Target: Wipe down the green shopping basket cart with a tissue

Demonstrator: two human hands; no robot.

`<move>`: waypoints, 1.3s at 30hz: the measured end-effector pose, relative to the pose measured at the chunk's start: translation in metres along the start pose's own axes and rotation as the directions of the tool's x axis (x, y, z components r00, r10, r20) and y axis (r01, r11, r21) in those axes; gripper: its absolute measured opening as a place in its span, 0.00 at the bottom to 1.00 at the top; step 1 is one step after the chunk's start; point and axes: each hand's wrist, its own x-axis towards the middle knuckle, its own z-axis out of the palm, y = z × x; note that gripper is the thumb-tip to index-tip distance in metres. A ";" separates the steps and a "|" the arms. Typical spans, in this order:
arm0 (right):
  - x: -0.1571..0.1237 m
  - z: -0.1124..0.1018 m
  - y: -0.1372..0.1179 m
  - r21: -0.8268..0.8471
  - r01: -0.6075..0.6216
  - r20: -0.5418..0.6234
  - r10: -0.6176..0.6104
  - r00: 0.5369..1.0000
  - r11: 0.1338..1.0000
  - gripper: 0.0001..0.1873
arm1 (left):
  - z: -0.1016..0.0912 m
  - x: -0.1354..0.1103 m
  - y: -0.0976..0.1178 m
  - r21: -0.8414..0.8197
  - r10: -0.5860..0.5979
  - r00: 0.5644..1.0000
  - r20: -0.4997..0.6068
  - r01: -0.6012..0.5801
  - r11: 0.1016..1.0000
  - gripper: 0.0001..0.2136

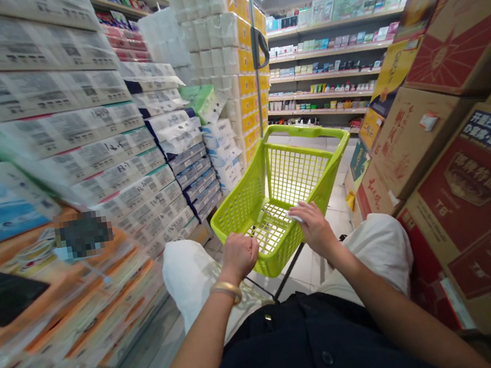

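Note:
A lime-green plastic shopping basket (247, 199) on a wheeled frame stands just ahead of my knees in a shop aisle, with nothing in it. My left hand (240, 256) is closed in a fist at the basket's near rim, a gold bangle on the wrist. My right hand (314, 226) rests on the same rim further right, its fingers curled over something small and white that I cannot make out. The basket's tall metal pull handle (256, 54) rises from its far side.
Stacked packs of tissue and toilet paper (85, 151) wall the left side. Cardboard cartons (464, 177) pile up on the right. A tall stack of white rolls (223, 59) stands ahead. Shelves of goods (326, 75) line the back. Tiled floor (337, 201) runs beyond the basket.

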 end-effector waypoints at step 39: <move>-0.009 0.001 0.000 0.042 0.060 0.018 -0.060 0.998 0.997 0.21 | 0.000 0.000 0.000 -0.045 -0.001 1.000 -0.003 0.001 0.999 0.23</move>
